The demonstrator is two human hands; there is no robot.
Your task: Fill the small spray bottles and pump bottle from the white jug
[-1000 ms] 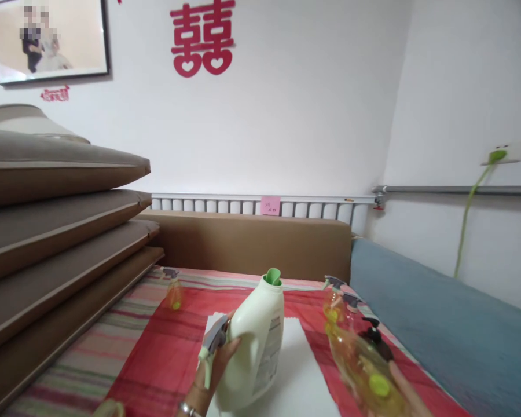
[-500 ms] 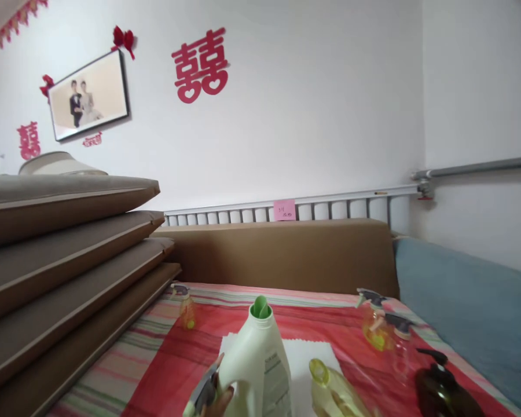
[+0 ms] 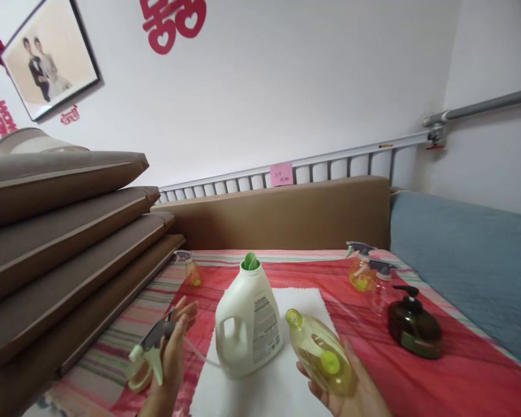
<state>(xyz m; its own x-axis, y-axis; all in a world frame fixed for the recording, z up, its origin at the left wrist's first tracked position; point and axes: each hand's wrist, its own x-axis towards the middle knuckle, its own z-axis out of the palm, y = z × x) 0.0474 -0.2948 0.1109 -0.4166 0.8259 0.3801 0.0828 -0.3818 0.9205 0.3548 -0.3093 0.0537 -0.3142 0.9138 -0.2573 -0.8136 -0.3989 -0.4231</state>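
My left hand [image 3: 173,359] holds a grey and pale green spray trigger head [image 3: 156,339] by its collar, with the fingers partly stretched out. Its thin clear dip tube [image 3: 202,353] points toward the jug. My right hand [image 3: 362,385] is wrapped round a clear yellow bottle [image 3: 319,347] without a top, tilted with its neck up and to the left. A yellow-green round shape shows on its side. Between my hands a white detergent jug [image 3: 247,324] with a green pour spout [image 3: 250,262] stands uncapped on a white cloth [image 3: 304,298].
A spray bottle [image 3: 193,271] stands behind on the left. Two more spray bottles and a dark pump bottle [image 3: 414,327] are at the right. A round pale cap-like thing [image 3: 139,373] lies near my left hand. Stacked brown cushions [image 3: 69,255] border the left side.
My view has tilted down and rolled slightly. My left hand with the trigger head has moved left, away from the jug's handle. My right hand and the yellow bottle now show more fully.
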